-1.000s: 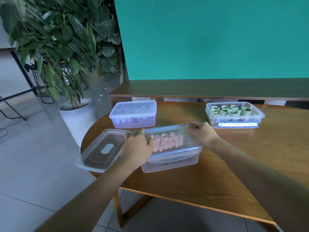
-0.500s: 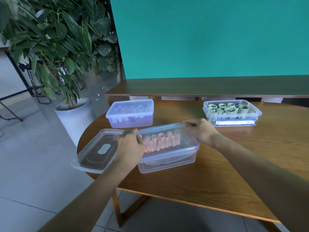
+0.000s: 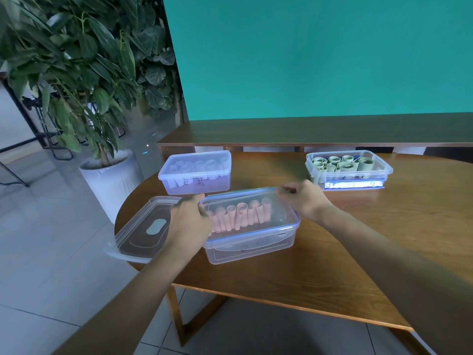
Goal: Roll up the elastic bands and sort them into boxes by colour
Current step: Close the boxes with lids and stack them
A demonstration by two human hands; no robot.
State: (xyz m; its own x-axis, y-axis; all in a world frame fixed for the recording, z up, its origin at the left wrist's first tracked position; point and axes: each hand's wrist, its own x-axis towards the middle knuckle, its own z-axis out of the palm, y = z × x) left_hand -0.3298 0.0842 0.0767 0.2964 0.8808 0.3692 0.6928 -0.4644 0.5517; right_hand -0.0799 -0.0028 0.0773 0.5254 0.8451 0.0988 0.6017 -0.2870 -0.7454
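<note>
Pink bands [image 3: 238,216], rolled up, lie side by side in the clear box [image 3: 252,248] at the near middle of the round wooden surface [image 3: 371,242]. That box stands close to the surface's left curve, with bare wood open to its right and toward the near edge. A loose clear lid [image 3: 143,226] lies just left of it, its outer corner hanging past the rim over the tiled floor [image 3: 38,252].

Behind, a closed box [image 3: 195,172] holds pale rolls that are hard to make out through the frosted plastic. Well apart at the far right, an open box [image 3: 349,170] holds green rolls [image 3: 343,163]. A potted plant [image 3: 76,73] stands on the floor beyond the left edge.

A blue-rimmed lid [image 3: 281,226] sits on the pink box. The left hand [image 3: 189,221] grips its left end, fingers curled over the rim. The right hand [image 3: 305,198] holds the far right corner, fingers bent down and pinching the edge.
</note>
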